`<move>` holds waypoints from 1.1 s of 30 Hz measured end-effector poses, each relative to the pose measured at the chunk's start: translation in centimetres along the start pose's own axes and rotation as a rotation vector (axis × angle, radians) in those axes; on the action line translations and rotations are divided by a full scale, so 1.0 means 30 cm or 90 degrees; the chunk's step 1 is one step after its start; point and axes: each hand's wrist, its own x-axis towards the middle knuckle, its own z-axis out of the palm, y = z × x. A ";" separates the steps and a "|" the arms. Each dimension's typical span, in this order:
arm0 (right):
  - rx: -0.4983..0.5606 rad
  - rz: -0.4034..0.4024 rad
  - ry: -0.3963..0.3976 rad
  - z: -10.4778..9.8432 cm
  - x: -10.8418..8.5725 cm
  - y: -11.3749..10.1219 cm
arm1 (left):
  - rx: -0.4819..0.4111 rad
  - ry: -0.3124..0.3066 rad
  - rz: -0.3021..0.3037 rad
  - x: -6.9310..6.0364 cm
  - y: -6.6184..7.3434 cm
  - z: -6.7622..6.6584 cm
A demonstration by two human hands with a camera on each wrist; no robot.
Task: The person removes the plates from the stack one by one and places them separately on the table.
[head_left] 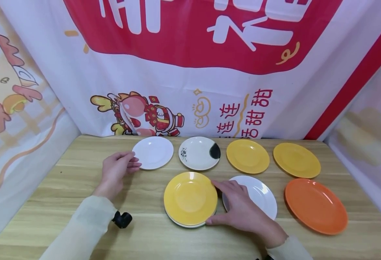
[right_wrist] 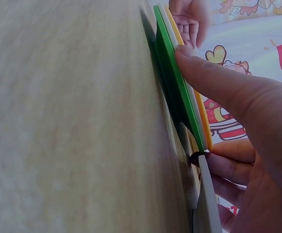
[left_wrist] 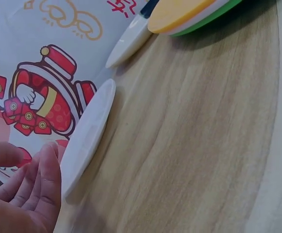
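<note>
A white plate [head_left: 153,152] lies at the back left of the table. My left hand [head_left: 118,168] is at its left rim, fingers loosely bent; in the left wrist view nothing shows between thumb and fingers, and I cannot tell if they touch the rim. In the middle, a stack of plates has a yellow plate [head_left: 190,198] on top; the right wrist view shows a whitish plate and a green plate [right_wrist: 170,73] beneath it. My right hand [head_left: 239,207] holds the stack's right edge between thumb and fingers. Partly behind that hand lies another white plate [head_left: 258,195].
Along the back stand a white plate with a black patch [head_left: 198,153] and two yellow plates [head_left: 247,156]. An orange plate [head_left: 316,206] lies at the right. A printed cloth [head_left: 193,83] hangs behind the wooden table [head_left: 47,216].
</note>
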 end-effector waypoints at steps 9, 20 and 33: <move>0.003 -0.002 0.002 0.004 -0.002 0.008 | 0.037 -0.078 0.035 -0.078 -0.010 0.029; 0.007 0.001 -0.003 0.001 -0.001 0.007 | 0.123 -0.143 0.067 -0.188 -0.078 0.082; 0.008 0.010 -0.008 0.000 -0.001 0.004 | 0.146 -0.182 0.102 -0.256 -0.157 0.136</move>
